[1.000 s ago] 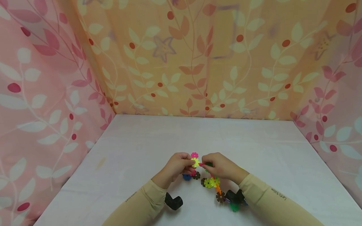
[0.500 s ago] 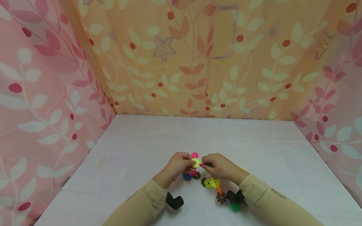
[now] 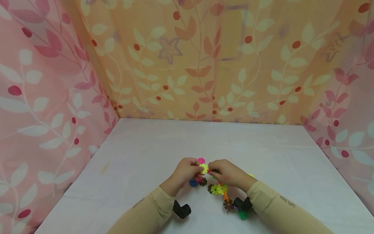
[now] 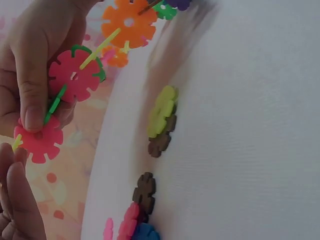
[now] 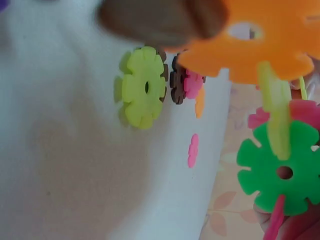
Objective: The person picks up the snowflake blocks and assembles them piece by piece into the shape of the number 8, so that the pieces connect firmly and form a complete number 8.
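Observation:
Just left of centre in the head view, my left hand [image 3: 185, 171] pinches a yellow notched flower-shaped disc [image 3: 204, 168] between thumb and fingers. My right hand [image 3: 229, 171] grips a pink notched disc [image 4: 42, 145], its thumb flat on the face. The yellow disc, edge-on in the left wrist view, meets the pink disc's rim. From the right hand runs a linked chain of discs: a green disc [image 5: 280, 170], a yellow disc seen edge-on [image 5: 275, 110] and a large orange disc [image 4: 129, 23]. Part of the chain is hidden behind the right hand.
Loose discs lie on the white table [image 3: 140, 146]: a pink disc [image 3: 201, 160], a blue disc [image 3: 193, 183], a brown disc [image 3: 203, 181] and a yellow-green disc [image 4: 163, 111]. Black wrist-worn devices sit below both forearms. Patterned cloth [image 3: 210, 65] walls the back and sides.
My left hand has shifted slightly right with the yellow disc, closing the gap to the pink disc. The right hand keeps its hold and has barely moved.

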The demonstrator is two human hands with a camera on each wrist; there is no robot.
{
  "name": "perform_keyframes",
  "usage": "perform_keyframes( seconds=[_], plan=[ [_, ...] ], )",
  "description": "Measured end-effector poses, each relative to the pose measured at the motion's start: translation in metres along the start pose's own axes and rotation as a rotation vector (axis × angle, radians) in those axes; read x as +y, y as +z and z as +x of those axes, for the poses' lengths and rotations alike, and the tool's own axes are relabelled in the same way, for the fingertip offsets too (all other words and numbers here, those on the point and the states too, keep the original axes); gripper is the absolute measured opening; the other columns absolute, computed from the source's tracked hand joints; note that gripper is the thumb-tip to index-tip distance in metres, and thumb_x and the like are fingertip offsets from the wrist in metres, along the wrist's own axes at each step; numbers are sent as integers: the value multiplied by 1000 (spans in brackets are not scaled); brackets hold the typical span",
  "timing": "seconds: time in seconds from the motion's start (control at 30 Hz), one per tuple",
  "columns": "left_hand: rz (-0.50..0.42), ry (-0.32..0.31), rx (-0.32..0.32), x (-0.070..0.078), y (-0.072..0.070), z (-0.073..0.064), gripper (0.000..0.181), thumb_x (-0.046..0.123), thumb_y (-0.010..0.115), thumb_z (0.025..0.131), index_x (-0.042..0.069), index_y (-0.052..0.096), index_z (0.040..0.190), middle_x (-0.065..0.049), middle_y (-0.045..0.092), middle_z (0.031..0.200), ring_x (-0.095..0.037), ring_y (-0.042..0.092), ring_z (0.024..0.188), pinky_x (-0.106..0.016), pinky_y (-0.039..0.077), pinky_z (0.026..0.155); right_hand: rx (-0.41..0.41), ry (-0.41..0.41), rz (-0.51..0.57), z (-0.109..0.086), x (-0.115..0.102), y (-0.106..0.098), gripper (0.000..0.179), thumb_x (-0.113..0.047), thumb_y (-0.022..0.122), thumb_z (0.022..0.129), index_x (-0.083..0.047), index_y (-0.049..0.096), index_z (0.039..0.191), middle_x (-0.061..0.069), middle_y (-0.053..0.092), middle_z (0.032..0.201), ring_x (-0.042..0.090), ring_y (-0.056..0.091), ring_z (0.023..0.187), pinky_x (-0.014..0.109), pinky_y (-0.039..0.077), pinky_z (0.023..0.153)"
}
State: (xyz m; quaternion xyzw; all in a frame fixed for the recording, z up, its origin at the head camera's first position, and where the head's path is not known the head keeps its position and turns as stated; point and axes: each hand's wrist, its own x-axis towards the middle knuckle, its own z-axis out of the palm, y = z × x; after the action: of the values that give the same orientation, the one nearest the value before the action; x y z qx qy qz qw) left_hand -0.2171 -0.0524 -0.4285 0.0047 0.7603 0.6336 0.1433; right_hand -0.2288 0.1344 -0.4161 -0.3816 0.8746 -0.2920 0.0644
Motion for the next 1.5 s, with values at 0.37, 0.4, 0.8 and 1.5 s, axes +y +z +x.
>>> perform_keyframes(
  seconds=[0.37, 0.4, 0.8, 1.5],
  plan=[
    [-25, -25, 3, -3, -9, 3, 12, 11, 64, 84, 1, 59, 79, -8, 65, 70, -20, 63, 61, -30, 54, 58, 38, -19, 22, -2, 1, -3, 17, -20, 58, 91, -15, 55, 75, -11, 46, 63, 4, 45, 57, 21, 42, 54],
    [-31, -30, -1, -4, -9, 4, 12, 11, 64, 84, 1, 60, 79, -8, 65, 70, -20, 64, 61, -30, 54, 59, 36, -18, 21, -2, 0, -4, 17, -21, 58, 91, -15, 56, 75, -11, 46, 63, 4, 45, 57, 21, 42, 54],
    [-104, -29, -33, -5, -8, 3, 14, 9, 63, 85, 2, 58, 74, -6, 64, 67, -14, 60, 55, -29, 54, 57, 43, -45, -45, -1, -3, -4, 15, -16, 59, 90, -11, 56, 75, -12, 44, 64, 3, 43, 59, 20, 39, 55],
    [-55, -53, -83, -8, -24, 11, 36, 32, 57, 90, -2, 64, 93, -12, 67, 82, -22, 66, 72, -33, 54, 67, 20, 81, 71, 0, 3, -8, 11, -22, 57, 91, -15, 58, 83, -7, 53, 68, 7, 50, 60, 24, 46, 56]
  ],
)
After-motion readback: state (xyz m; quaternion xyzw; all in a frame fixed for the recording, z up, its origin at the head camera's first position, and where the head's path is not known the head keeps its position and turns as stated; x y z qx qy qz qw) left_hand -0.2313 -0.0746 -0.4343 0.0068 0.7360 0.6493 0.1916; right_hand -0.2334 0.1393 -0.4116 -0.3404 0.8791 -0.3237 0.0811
